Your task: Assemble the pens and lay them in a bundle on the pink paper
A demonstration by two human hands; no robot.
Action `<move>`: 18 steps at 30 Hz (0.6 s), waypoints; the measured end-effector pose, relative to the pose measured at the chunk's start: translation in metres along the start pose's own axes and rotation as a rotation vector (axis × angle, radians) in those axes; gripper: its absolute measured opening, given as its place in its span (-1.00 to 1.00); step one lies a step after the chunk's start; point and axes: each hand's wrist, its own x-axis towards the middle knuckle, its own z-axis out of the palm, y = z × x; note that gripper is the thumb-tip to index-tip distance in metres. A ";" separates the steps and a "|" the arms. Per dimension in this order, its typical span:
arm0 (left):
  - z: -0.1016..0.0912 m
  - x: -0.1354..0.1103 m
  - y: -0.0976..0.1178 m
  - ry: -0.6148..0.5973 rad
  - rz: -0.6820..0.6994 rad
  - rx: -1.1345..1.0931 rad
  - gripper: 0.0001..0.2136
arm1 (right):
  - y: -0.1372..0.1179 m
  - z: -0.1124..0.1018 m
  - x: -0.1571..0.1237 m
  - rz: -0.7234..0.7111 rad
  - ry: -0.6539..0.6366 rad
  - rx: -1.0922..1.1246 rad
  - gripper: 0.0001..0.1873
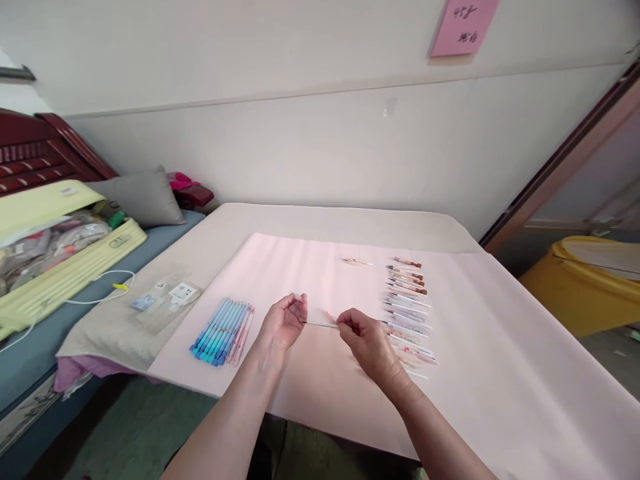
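A thin white pen refill (pixel 321 325) with a dark tip spans the gap between my hands, low over the pink sheet. My right hand (pixel 364 343) pinches its white end between thumb and fingers. At the dark tip, my left hand (pixel 287 321) is turned palm up with its fingers curled in; the exact contact there is hard to see. A pink patterned pen part (pixel 329 315) shows just beside my right fingertips, partly hidden by them. To the right lies a column of patterned pens (pixel 407 313), some with brown ends, its lower part partly covered by my right hand.
Blue pens (pixel 220 333) and pink pens (pixel 242 337) lie in a row at left. One pen (pixel 357 261) lies alone farther back. Clear plastic bags (pixel 170 300) rest on the beige cover. A yellow bin (pixel 590 287) stands right; an open pale-yellow case (pixel 75 257) is left.
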 end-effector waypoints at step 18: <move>-0.004 0.001 0.001 -0.123 -0.008 -0.018 -0.94 | 0.000 0.018 -0.006 -0.273 0.230 -0.201 -0.87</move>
